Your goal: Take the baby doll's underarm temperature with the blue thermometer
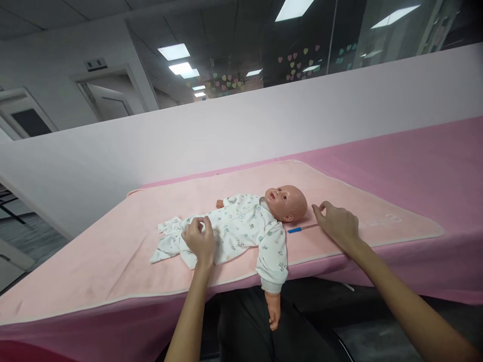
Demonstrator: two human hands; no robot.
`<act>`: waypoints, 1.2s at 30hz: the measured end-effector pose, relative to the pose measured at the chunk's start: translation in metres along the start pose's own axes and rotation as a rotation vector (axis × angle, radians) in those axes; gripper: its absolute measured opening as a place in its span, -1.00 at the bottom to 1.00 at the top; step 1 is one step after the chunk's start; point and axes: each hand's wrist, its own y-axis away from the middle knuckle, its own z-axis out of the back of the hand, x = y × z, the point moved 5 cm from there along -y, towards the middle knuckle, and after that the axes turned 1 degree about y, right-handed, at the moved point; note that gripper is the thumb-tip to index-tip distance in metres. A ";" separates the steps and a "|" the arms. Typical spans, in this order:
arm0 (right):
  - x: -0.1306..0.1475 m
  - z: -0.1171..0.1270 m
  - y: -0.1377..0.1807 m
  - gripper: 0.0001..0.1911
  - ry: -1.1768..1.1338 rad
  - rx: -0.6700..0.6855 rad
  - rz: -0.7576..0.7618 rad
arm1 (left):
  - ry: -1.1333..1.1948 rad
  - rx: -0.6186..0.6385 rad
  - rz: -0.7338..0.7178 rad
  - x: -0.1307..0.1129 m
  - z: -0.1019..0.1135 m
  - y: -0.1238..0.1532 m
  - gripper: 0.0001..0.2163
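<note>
1. Doll [241, 229] on its back, ctr of frame, on blanket [116, 236].
2. L hand [200, 241], lower ctr-left: curled at doll's hip/leg; can't tell if gripping.
3. R hand [338, 224], right of ctr: curled at blue-tipped stick's [296, 230] far end; grip unclear.
4. Step, prob.: handling stick near head; next move calls for sure pinch, steady doll.

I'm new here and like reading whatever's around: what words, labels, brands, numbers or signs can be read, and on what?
None can be read for certain.
Sign above the door: too small to read.
Pale marks on the blanket: too faint to tell if they are letters.
Prints on the suit: too small to tell if any are words.
</note>
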 end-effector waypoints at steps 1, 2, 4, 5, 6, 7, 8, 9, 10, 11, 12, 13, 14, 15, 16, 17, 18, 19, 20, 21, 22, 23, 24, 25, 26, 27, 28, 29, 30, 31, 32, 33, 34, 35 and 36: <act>0.013 0.005 0.002 -0.57 -0.071 -0.056 0.028 | 0.041 -0.042 0.009 -0.010 0.000 -0.002 -0.78; 0.030 0.010 0.006 -0.60 -0.153 -0.110 0.086 | 0.081 -0.056 -0.016 -0.024 -0.004 -0.002 -0.78; 0.075 0.019 0.015 -0.66 -0.363 -0.207 0.273 | 0.149 0.046 -0.161 -0.057 -0.025 -0.001 -0.79; 0.098 0.021 0.019 -0.69 -0.477 -0.240 0.355 | 0.158 0.130 -0.260 -0.073 -0.040 0.002 -0.79; 0.119 0.021 0.022 -0.72 -0.562 -0.251 0.403 | 0.152 0.225 -0.355 -0.086 -0.055 0.007 -0.82; 0.137 0.019 0.024 -0.74 -0.629 -0.254 0.401 | 0.136 0.300 -0.404 -0.093 -0.069 0.011 -0.82; 0.151 0.015 0.025 -0.73 -0.687 -0.240 0.380 | 0.111 0.349 -0.404 -0.095 -0.081 0.014 -0.81; 0.161 0.010 0.024 -0.73 -0.733 -0.230 0.343 | 0.091 0.382 -0.377 -0.093 -0.091 0.016 -0.80; 0.167 0.006 0.024 -0.73 -0.768 -0.226 0.320 | 0.077 0.410 -0.354 -0.089 -0.097 0.017 -0.79; 0.171 0.001 0.024 -0.72 -0.801 -0.228 0.303 | 0.071 0.435 -0.344 -0.085 -0.102 0.018 -0.79; 0.171 -0.002 0.025 -0.71 -0.833 -0.237 0.291 | 0.070 0.457 -0.348 -0.081 -0.104 0.019 -0.79; 0.170 -0.005 0.025 -0.71 -0.862 -0.250 0.283 | 0.073 0.474 -0.358 -0.079 -0.105 0.020 -0.79; 0.167 -0.008 0.026 -0.70 -0.888 -0.263 0.274 | 0.077 0.485 -0.369 -0.077 -0.104 0.020 -0.80; 0.164 -0.010 0.027 -0.69 -0.908 -0.272 0.263 | 0.079 0.489 -0.374 -0.076 -0.103 0.021 -0.80; 0.161 -0.011 0.027 -0.69 -0.922 -0.277 0.252 | 0.082 0.489 -0.372 -0.076 -0.101 0.021 -0.81; 0.159 -0.012 0.027 -0.69 -0.930 -0.276 0.244 | 0.084 0.487 -0.366 -0.076 -0.100 0.021 -0.82; 0.158 -0.012 0.028 -0.68 -0.936 -0.272 0.240 | 0.090 0.484 -0.360 -0.077 -0.099 0.022 -0.83; 0.157 -0.012 0.028 -0.68 -0.945 -0.267 0.237 | 0.098 0.482 -0.358 -0.078 -0.098 0.022 -0.84; 0.157 -0.012 0.028 -0.69 -0.958 -0.266 0.237 | 0.108 0.479 -0.360 -0.079 -0.097 0.022 -0.84; 0.157 -0.011 0.028 -0.70 -0.975 -0.266 0.237 | 0.117 0.474 -0.365 -0.080 -0.096 0.023 -0.85; 0.157 -0.011 0.027 -0.72 -0.997 -0.270 0.237 | 0.123 0.466 -0.373 -0.081 -0.095 0.023 -0.85; 0.157 -0.010 0.027 -0.74 -1.022 -0.275 0.237 | 0.125 0.455 -0.381 -0.081 -0.095 0.024 -0.85; 0.156 -0.009 0.027 -0.76 -1.046 -0.282 0.237 | 0.124 0.441 -0.386 -0.082 -0.094 0.025 -0.85; 0.156 -0.009 0.027 -0.78 -1.068 -0.288 0.235 | 0.121 0.424 -0.388 -0.082 -0.093 0.025 -0.85; 0.155 -0.009 0.027 -0.79 -1.087 -0.293 0.237 | 0.118 0.407 -0.388 -0.082 -0.093 0.026 -0.85; 0.155 -0.009 0.027 -0.80 -1.100 -0.298 0.239 | 0.116 0.391 -0.387 -0.081 -0.092 0.026 -0.86; 0.155 -0.009 0.027 -0.80 -1.107 -0.303 0.242 | 0.114 0.377 -0.387 -0.081 -0.092 0.027 -0.86; 0.154 -0.009 0.027 -0.81 -1.110 -0.306 0.244 | 0.114 0.366 -0.388 -0.081 -0.092 0.027 -0.86; 0.154 -0.009 0.027 -0.81 -1.109 -0.310 0.245 | 0.115 0.358 -0.391 -0.081 -0.093 0.028 -0.87; 0.154 -0.009 0.027 -0.81 -1.105 -0.312 0.248 | 0.114 0.354 -0.394 -0.081 -0.093 0.028 -0.87; 0.155 -0.009 0.027 -0.81 -1.100 -0.312 0.252 | 0.112 0.351 -0.395 -0.081 -0.094 0.028 -0.87; 0.155 -0.008 0.027 -0.81 -1.094 -0.313 0.257 | 0.113 0.348 -0.396 -0.081 -0.094 0.028 -0.87; 0.156 -0.008 0.028 -0.81 -1.089 -0.314 0.262 | 0.117 0.347 -0.395 -0.081 -0.095 0.029 -0.87; 0.156 -0.008 0.028 -0.81 -1.083 -0.318 0.265 | 0.125 0.348 -0.393 -0.080 -0.095 0.029 -0.87; 0.157 -0.007 0.028 -0.81 -1.077 -0.323 0.265 | 0.134 0.350 -0.387 -0.080 -0.095 0.029 -0.87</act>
